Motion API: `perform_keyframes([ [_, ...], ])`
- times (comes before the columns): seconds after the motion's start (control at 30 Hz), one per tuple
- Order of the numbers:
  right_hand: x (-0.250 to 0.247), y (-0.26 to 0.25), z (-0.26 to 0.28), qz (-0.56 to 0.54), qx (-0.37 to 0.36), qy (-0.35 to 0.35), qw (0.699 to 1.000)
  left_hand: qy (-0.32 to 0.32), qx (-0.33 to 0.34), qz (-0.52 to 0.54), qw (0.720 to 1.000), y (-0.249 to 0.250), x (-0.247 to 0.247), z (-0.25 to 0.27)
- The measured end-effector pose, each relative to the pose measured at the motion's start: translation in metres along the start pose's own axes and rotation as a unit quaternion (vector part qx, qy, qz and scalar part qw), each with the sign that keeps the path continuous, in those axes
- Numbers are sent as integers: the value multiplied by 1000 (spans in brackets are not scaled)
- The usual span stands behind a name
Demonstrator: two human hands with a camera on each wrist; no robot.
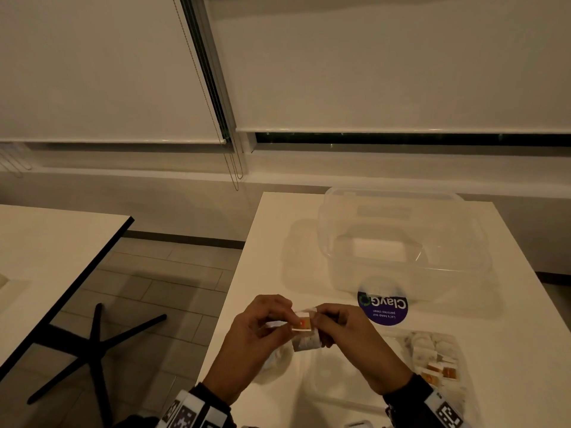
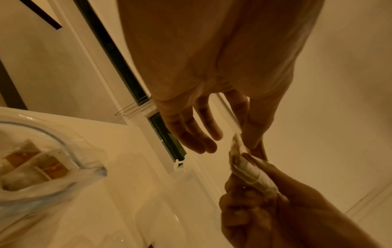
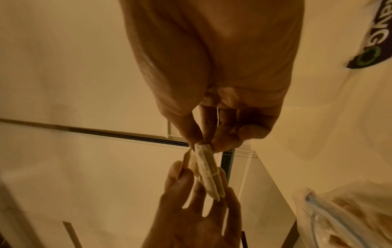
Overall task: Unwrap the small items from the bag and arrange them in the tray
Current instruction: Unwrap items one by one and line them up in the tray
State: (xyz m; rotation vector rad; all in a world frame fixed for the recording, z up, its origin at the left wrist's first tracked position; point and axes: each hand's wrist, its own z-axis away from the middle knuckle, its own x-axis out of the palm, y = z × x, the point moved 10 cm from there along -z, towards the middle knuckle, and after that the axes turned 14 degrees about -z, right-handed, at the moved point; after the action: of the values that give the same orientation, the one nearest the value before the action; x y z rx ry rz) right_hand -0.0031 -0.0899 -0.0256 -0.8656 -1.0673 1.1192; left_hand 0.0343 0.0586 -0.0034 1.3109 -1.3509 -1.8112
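Above the table's front, both hands hold one tea bag (image 1: pixel 306 342) with a white and orange paper tag (image 1: pixel 302 324). My left hand (image 1: pixel 290 319) pinches the tag between thumb and forefinger, its other fingers nearly straight in the left wrist view. My right hand (image 1: pixel 319 321) pinches the tea bag (image 3: pixel 206 169) at its top edge, and the tea bag (image 2: pixel 252 174) hangs between the two hands. A clear plastic bag (image 1: pixel 432 356) holding several more tagged tea bags lies at the right. The clear tray (image 1: pixel 321 396) sits under my right wrist.
A large clear lidded box (image 1: pixel 401 242) stands at the back of the white table (image 1: pixel 272 242), with a round purple sticker (image 1: pixel 383 307) in front of it. Something white and crumpled (image 1: pixel 278 356) lies under my left hand. A second table (image 1: pixel 46 248) stands to the left, across open floor.
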Motion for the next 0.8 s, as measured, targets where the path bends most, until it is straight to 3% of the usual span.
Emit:
perform_keyframes([
  [0.2, 3, -6, 1, -50, 5, -9, 999, -27, 1, -11, 1000, 4, 8, 0],
  [0.4, 6, -20, 4, -18, -47, -27, 998, 0, 9, 1, 1000, 12, 2, 1],
  [0.53, 2, -30, 5, -28, -82, -1, 996, 40, -21, 68, 997, 13, -4, 3],
  [0.7, 8, -39, 8, -15, -103, -14, 995, 45, -33, 45, 997, 15, 0, 5],
  [0.8, 0, -45, 12, -9, -144, 28, 989, 73, -36, 75, 994, 14, -6, 5],
])
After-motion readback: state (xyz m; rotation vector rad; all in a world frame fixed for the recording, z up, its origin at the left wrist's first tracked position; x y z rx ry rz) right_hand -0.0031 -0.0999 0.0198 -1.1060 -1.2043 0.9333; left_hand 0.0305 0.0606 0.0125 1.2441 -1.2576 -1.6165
